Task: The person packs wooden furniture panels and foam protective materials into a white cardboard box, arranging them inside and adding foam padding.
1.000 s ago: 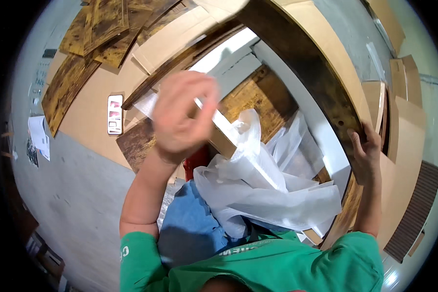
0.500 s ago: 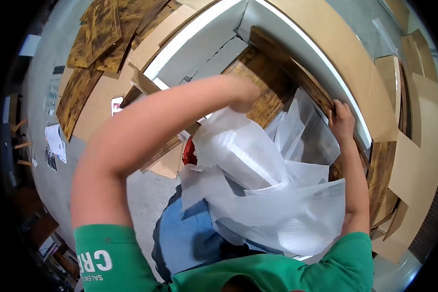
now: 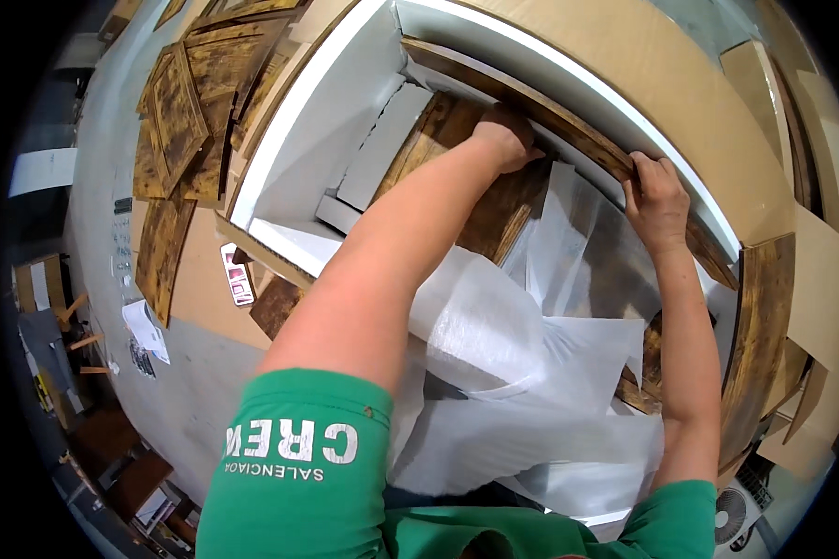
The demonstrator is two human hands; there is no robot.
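A long dark-brown wooden plank (image 3: 569, 129) stands on edge along the far inner wall of a foam-lined cardboard box (image 3: 284, 177). My right hand (image 3: 658, 197) is closed over the plank's upper edge toward its right end. Deep in the box, my left hand (image 3: 505, 140) is curled against the plank's lower side, with its fingertips partly hidden. Below it lies a wood-grain panel (image 3: 424, 140), flat on the bottom. Crumpled translucent foam wrap (image 3: 480, 321) spills over the box's near side and under my right forearm, covering part of the boards.
Several wood-grain boards (image 3: 179, 121) are piled left of the box, near a phone (image 3: 237, 275) on cardboard. Papers (image 3: 145, 331) and small packets lie on the grey floor. Cardboard flaps (image 3: 816, 270) and another board (image 3: 757, 340) flank the right side.
My left hand has reached farther into the box, up to the plank. The view has shifted, and the plank now appears nearer the far wall. My right hand stays on its edge.
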